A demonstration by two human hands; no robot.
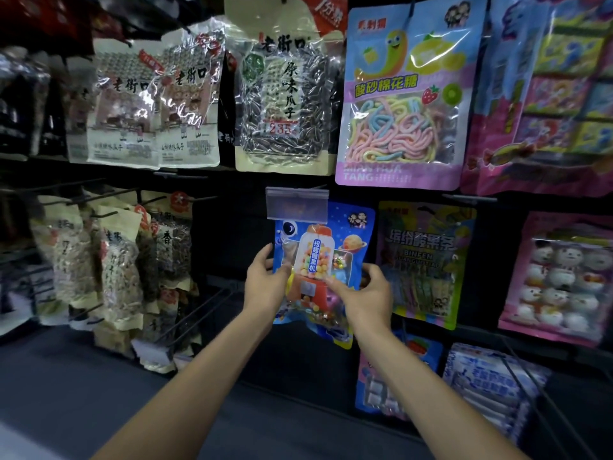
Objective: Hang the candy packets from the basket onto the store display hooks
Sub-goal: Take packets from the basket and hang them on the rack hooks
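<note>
Blue candy packet [323, 257] sits at ctr of frame, upright, front facing out, held close to the dark display wall [225, 234] by both hands. Left hand [265, 287] grips the packet's left edge at approx. mid-height: thumb on the front, other fingers behind. Right hand [363, 293] pinches the right edge, slightly lower: thumb across the front, fingers curled behind. Packet top is hidden behind a clear price-tag holder [297, 202], so whether it is on a hook cannot be told. Ref. surroundings: green-and-purple packet [426, 260] hangs just beside it, to the right; pink packet [560, 277] at far right edge; gummy-strip packet [401, 101] upper right of ctr; sunflower-seed packet [285, 94] directly above; bare hooks [199, 313] lower left of ctr.
</note>
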